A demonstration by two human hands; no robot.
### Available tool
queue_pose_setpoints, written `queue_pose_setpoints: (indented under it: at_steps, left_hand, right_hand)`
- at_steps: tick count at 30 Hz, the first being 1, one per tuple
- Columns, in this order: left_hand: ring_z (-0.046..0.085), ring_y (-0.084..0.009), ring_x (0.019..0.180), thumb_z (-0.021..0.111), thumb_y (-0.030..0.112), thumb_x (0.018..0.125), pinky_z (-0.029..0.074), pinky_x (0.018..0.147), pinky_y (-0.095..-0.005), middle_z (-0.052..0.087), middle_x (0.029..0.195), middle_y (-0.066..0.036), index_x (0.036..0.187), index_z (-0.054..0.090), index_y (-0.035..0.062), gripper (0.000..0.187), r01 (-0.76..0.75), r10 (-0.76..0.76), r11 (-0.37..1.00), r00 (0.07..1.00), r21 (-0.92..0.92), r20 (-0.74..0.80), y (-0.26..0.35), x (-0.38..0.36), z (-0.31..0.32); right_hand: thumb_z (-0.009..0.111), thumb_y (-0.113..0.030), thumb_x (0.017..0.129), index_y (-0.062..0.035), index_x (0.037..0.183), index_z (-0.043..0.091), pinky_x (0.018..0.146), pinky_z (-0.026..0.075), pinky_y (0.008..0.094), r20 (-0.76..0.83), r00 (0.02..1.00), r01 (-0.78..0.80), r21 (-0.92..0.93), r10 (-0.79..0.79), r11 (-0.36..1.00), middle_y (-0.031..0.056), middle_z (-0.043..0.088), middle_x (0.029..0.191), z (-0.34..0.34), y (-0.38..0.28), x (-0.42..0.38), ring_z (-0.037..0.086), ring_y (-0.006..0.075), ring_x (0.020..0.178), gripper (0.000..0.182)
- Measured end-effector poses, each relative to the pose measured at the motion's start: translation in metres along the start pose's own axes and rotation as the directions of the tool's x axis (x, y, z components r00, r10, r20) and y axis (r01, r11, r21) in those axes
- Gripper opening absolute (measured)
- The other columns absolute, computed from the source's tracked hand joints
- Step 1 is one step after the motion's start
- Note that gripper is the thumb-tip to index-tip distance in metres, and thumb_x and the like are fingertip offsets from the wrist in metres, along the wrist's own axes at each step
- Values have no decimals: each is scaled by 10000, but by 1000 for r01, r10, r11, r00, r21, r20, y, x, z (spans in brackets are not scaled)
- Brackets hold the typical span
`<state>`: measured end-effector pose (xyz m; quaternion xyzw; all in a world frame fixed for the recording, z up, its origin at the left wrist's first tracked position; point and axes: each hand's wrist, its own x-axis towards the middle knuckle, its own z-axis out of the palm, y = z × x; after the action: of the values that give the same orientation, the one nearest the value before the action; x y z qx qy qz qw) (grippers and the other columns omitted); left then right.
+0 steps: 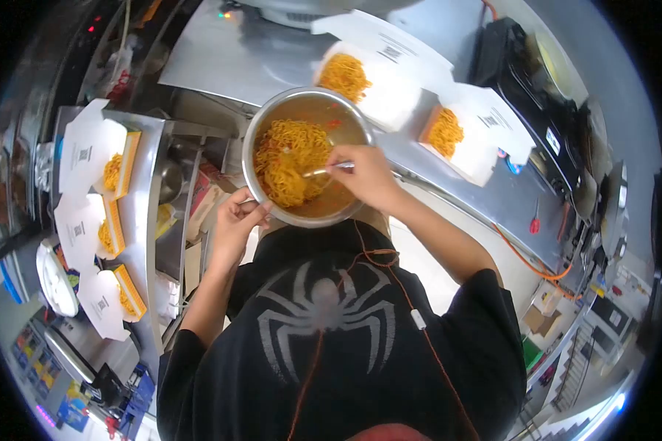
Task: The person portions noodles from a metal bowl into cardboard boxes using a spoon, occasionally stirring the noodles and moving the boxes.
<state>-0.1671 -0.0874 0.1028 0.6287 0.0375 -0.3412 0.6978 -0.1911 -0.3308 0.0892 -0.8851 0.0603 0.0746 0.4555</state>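
A large metal mixing bowl [251,165] is in front of my body, with orange-yellow noodles [290,158] heaped toward its left side. My left hand [240,214] grips the bowl's rim at the lower left, fingers closed on the edge. In my right hand [362,175] is a metal utensil, probably a fork or spoon [318,173]; its handle is pinched in the fingers and its far end is buried in the noodles. Two open white takeaway boxes, one behind the bowl [390,99] and one at the right [472,165], hold portions of the same noodles.
On the left metal counter [146,220] stand three more open boxes [88,158] with noodles. The steel table [221,62] runs behind the bowl and to the right. A black appliance [522,81] sits at the back right, near a red-handled tool [535,224] and an orange hose [544,273].
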Motion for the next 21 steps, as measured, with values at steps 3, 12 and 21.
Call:
queue_pose_setpoints:
  at_steps: [3,12,21]
  left_hand:
    - [553,-64,619,595,62,799,439,549,-194,628,742,-43,905,564,18,118,-4,3,998,1000,-67,-13,8,3,-6]
    - [592,-115,690,571,141,796,489,627,-229,626,853,-65,1037,547,29,267,-104,92,984,992,-142,-91,10,19,-2]
    - [574,-82,615,641,146,781,470,547,-202,608,704,-32,861,559,41,155,-201,159,916,977,-348,-145,4,59,23]
  right_hand:
    - [637,-149,733,-58,760,604,620,481,321,23,1000,20,81,-21,997,91,637,740,-13,-8,17,636,223,665,101]
    - [602,-93,758,-7,836,606,706,472,284,132,981,155,-100,-141,983,93,633,819,-74,-40,60,607,177,801,117]
    - [599,-52,775,-1,744,557,623,374,205,375,924,87,-26,-71,996,12,559,663,-113,-43,125,493,66,649,73]
